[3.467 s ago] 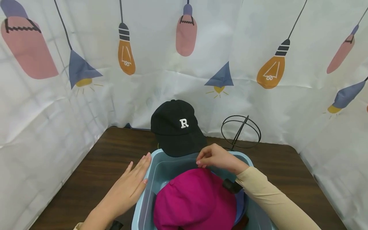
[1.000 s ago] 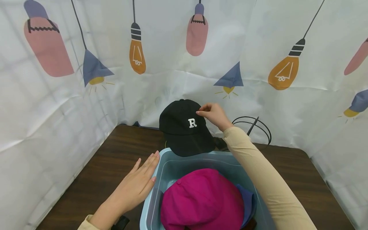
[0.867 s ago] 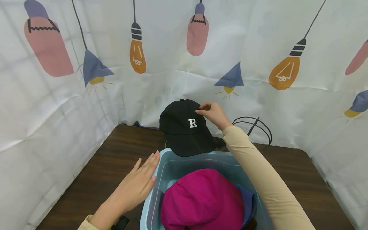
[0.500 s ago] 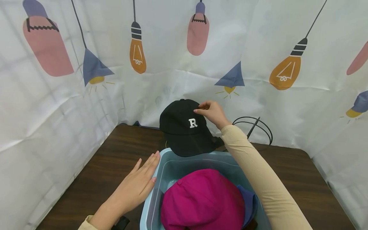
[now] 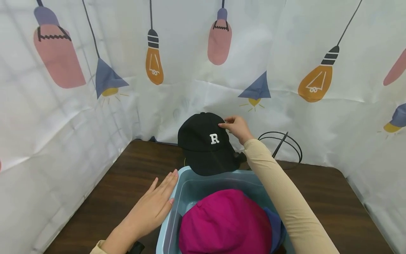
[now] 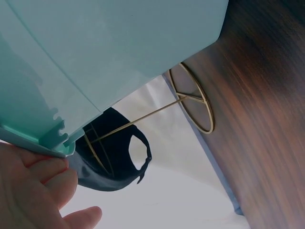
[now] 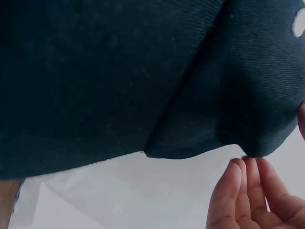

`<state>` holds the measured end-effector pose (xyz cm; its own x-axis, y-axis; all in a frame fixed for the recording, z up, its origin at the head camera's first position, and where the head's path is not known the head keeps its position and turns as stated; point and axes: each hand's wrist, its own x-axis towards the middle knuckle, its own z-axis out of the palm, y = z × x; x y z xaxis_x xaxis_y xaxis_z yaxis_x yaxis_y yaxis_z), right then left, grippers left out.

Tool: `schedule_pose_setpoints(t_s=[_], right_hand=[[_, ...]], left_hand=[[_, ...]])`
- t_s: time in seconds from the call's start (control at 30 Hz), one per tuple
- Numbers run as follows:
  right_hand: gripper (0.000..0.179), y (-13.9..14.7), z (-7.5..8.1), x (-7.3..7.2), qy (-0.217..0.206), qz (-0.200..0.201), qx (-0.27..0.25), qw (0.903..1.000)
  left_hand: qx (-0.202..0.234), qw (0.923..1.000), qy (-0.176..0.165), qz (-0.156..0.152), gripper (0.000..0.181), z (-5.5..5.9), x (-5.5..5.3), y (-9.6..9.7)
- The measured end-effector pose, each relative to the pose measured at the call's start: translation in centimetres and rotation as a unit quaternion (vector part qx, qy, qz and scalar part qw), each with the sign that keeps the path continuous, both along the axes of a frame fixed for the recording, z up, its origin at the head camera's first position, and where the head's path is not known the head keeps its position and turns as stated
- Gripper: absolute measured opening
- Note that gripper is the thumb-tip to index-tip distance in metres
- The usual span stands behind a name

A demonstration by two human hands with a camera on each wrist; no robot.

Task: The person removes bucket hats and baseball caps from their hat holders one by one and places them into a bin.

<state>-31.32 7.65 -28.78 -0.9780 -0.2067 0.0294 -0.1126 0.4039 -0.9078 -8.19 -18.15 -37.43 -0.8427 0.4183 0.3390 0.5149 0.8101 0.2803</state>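
Note:
A black baseball cap (image 5: 206,141) with a white letter R sits on a wire hat stand (image 6: 143,119) just behind a light blue plastic bin (image 5: 161,233). At the cap's right side is my right hand (image 5: 238,129); its fairly straight fingertips touch the crown's edge, and the thumb lies toward the front. My left hand (image 5: 152,208) rests with extended fingers along the bin's left rim. Inside the bin lies a magenta cap (image 5: 225,222) with a blue cloth item (image 5: 276,225) beside it, partly hidden by my right sleeve.
Another black wire stand (image 5: 293,143) stands right of the black cap, partly behind my forearm. Brown wooden tabletop (image 5: 104,197) extends on both sides of the bin. A white printed curtain (image 5: 196,93) closes off the back and sides.
My right hand has moved from above the bin up to the black cap's right side. In the last half second its fingertips shifted slightly right. The left hand stays on the rim.

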Motion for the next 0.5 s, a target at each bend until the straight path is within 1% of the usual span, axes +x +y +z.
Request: schedule_pose_setpoints(t_s=[0.1,0.2,0.33,0.43,0.5], right_hand=[[0.048,-0.04,-0.44,-0.18,-0.018,0.005,-0.013,0.9997],[0.045,-0.20,-0.73,-0.27,-0.026,0.006,-0.023,0.9994],[0.033,-0.43,-0.91,-0.38,-0.015,-0.001,-0.024,0.9996],[0.020,-0.43,-0.97,-0.48,0.004,-0.005,-0.012,0.9999],[0.016,-0.37,-0.97,-0.55,0.016,-0.004,-0.002,0.9999]], left_hand=[[0.001,1.0000,0.004,-0.002,0.056,-0.07,0.06,0.06],[0.000,0.9999,0.011,-0.002,0.056,-0.09,0.13,0.07],[0.000,0.9999,0.012,0.002,0.056,-0.09,0.23,0.05],[0.000,1.0000,0.007,0.004,0.056,-0.05,0.26,0.04],[0.002,1.0000,0.006,0.004,0.056,0.00,0.26,0.04]])
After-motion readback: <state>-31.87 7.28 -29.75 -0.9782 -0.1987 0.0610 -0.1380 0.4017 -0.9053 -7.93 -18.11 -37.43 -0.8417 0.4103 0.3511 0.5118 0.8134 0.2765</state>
